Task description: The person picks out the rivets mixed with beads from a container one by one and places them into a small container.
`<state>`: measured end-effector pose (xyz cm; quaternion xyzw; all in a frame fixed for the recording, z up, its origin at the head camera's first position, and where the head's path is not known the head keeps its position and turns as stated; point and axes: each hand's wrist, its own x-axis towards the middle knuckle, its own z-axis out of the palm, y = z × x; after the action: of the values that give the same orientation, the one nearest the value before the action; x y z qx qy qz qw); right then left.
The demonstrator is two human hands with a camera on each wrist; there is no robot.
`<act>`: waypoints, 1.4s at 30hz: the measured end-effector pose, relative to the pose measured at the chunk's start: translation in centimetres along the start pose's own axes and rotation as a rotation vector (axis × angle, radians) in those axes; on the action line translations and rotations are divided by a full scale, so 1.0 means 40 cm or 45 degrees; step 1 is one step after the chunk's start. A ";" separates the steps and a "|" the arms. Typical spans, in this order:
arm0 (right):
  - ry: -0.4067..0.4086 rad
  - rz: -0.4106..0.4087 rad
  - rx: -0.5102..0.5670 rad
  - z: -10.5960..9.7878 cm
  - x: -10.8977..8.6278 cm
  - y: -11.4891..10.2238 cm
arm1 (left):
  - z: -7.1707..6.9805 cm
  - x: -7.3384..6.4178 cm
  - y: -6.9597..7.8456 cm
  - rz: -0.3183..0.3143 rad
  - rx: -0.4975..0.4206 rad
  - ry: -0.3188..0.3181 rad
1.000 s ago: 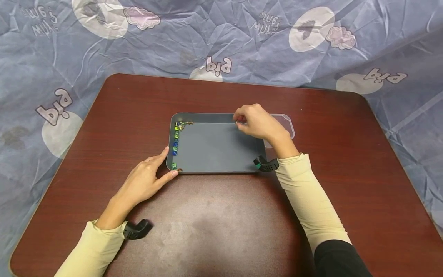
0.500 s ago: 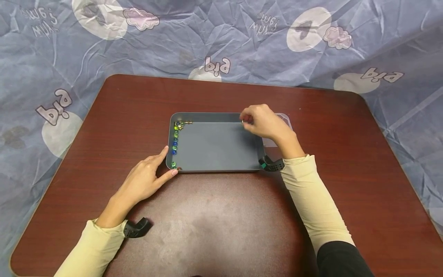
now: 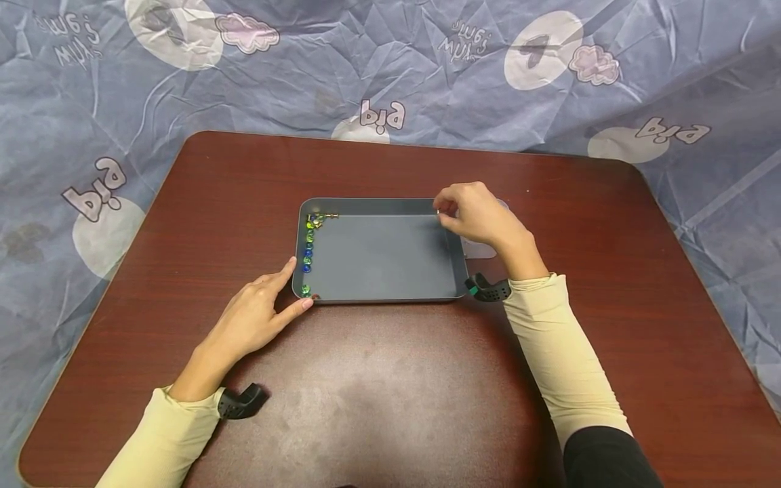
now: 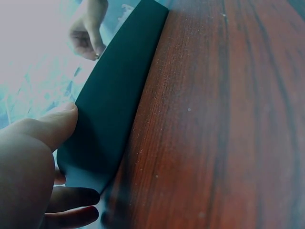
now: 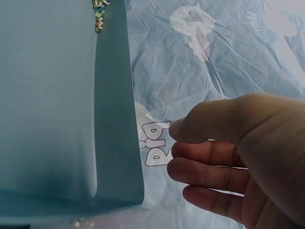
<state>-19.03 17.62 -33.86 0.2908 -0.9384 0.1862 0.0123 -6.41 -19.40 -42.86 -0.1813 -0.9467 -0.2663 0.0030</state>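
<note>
A shallow grey tray (image 3: 390, 257) lies on the table. My left hand (image 3: 256, 315) rests against its near left corner, thumb on the front rim and fingers along the left side. Blue and green glass marbles (image 3: 308, 251) line the tray's left wall, and small gold-coloured pieces (image 3: 326, 216) gather at the far left corner. Above the tray's far right part, my right hand (image 3: 478, 210) pinches a small gold-coloured piece (image 4: 98, 56) between thumb and fingertips. Its exact shape is too small to tell. In the right wrist view, the piece is hidden behind the thumb.
A clear plastic container (image 3: 478, 249) stands against the tray's right side, partly hidden under my right hand. Tiny gold bits (image 5: 78, 223) show at the bottom of the right wrist view. The brown table (image 3: 378, 393) ends at a patterned cloth (image 3: 305, 74) behind.
My right hand has moved to the right over the tray, the small gold-coloured piece in its fingertips, covering more of the clear container. The left hand has stayed at the corner.
</note>
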 end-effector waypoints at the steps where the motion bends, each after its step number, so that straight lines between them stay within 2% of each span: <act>1: 0.004 -0.002 0.001 -0.001 -0.001 0.002 | 0.000 0.000 0.001 -0.002 0.000 -0.001; 25: 0.101 0.031 -0.014 -0.030 -0.044 0.038 | 0.000 0.000 0.002 0.002 -0.002 -0.001; 42: 0.111 0.082 -0.055 -0.039 -0.077 0.076 | 0.001 0.001 0.002 -0.012 -0.006 -0.002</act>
<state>-18.27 22.17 -33.86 0.2518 -0.9496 0.1787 0.0536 -6.41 -19.31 -42.86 -0.1771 -0.9469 -0.2682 0.0008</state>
